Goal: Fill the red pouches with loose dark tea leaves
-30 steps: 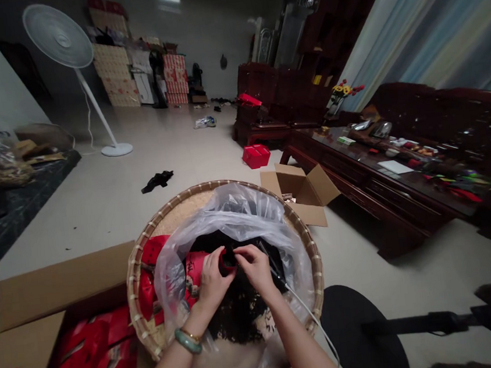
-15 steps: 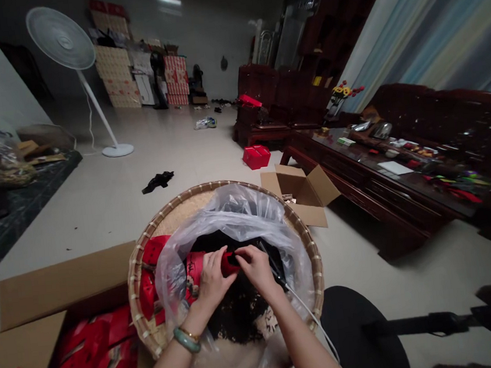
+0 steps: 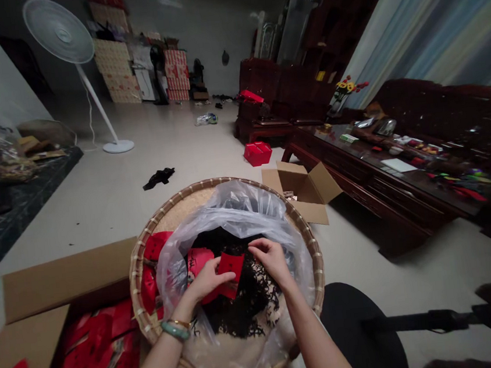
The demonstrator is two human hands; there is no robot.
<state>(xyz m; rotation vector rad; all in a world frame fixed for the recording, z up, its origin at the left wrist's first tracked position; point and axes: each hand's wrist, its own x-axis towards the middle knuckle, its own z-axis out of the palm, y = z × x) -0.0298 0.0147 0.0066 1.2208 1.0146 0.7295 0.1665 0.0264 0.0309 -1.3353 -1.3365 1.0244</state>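
My left hand (image 3: 207, 280) grips a small red packet (image 3: 232, 273) by its left edge, above a heap of dark, loose dried leaves (image 3: 237, 313). These look like tea and lie inside a clear plastic bag (image 3: 234, 205), which lines a round woven bamboo basket (image 3: 139, 283). My right hand (image 3: 272, 261) hangs apart from the packet with curled fingers over the leaves. I cannot tell whether those fingers pinch anything. Larger red packets (image 3: 155, 246) lie bunched against the bag's left side.
At lower left, an open cardboard carton (image 3: 69, 284) holds many red packets. A small open carton (image 3: 305, 192) stands beyond the basket, and a round black seat (image 3: 357, 330) sits to its lower right. A dark wooden table (image 3: 383, 158) with assorted items runs along the right.
The red packet, mostly hidden between my hands before, now shows fully in my left hand. My right hand has moved away from it to the right, and my hands stand further apart.
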